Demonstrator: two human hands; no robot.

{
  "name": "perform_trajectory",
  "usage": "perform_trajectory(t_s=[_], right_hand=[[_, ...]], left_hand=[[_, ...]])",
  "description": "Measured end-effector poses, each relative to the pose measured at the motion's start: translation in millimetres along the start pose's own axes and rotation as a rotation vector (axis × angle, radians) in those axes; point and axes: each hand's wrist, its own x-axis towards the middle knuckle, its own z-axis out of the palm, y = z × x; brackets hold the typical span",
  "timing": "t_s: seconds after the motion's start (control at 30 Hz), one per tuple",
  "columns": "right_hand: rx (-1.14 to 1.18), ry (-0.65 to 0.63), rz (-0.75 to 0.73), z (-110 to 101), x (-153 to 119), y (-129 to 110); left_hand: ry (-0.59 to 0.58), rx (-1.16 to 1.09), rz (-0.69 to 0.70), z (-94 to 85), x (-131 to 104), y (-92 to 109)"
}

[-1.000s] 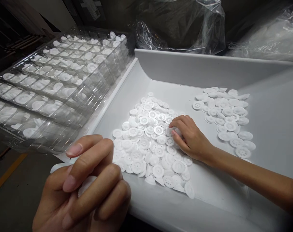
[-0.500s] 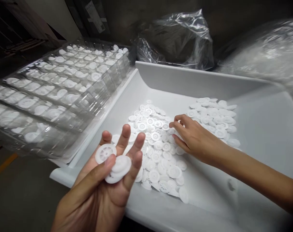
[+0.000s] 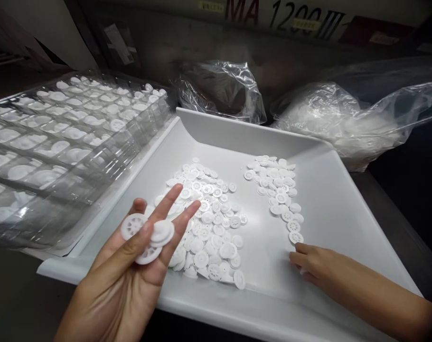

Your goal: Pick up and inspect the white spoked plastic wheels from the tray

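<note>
A wide, pale grey plastic tray (image 3: 330, 204) with raised walls fills the middle of the view. Beyond its left wall stands a clear compartment tray (image 3: 111, 164), its cells loaded with white plastic pieces, some plainly spoked wheels. Past the far wall, toward the right, lies a bulky clear bag (image 3: 340, 118) with whitish contents; left of it is crumpled clear film (image 3: 237, 88). The left hand (image 3: 126, 280), palm up with fingers spread, grips several white spoked wheels (image 3: 162, 231) under its thumb, above the grey tray's near left part. The right hand (image 3: 321, 268) is low at the grey tray's right side, fingers curled together; something pale seems to show beneath them, but whether it grips anything I cannot tell. Inside the grey tray, the larger wheel pile (image 3: 201, 232) lies left of the smaller wheel pile (image 3: 273, 183), whose narrow near end reaches the right fingertips.
</note>
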Motion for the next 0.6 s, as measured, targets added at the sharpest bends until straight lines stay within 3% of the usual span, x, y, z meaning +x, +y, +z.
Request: perform_trajectory(t_s=[0.07, 0.13, 0.23, 0.33, 0.43, 0.6], right_hand=[[0.082, -0.026, 0.005, -16, 6, -10], [0.156, 0.000, -0.013, -41, 15, -28], [0.436, 0.190, -0.085, -79, 32, -65], [0.737, 0.344, -0.244, -104, 49, -98], [0.677, 0.299, -0.322, -110, 62, -114], [0.559, 0.249, -0.192, -97, 64, -104]], left_hand=[[0.018, 0.003, -0.041, 10.3, -5, 1], [-0.037, -0.010, -0.062, 15.4, -7, 1], [-0.119, -0.060, -0.119, 16.2, -11, -5], [-0.170, -0.127, -0.306, 16.0, -20, -18], [-0.291, -0.199, -0.478, 14.4, -29, -34], [-0.438, -0.266, -0.560, 7.1, -28, -47]])
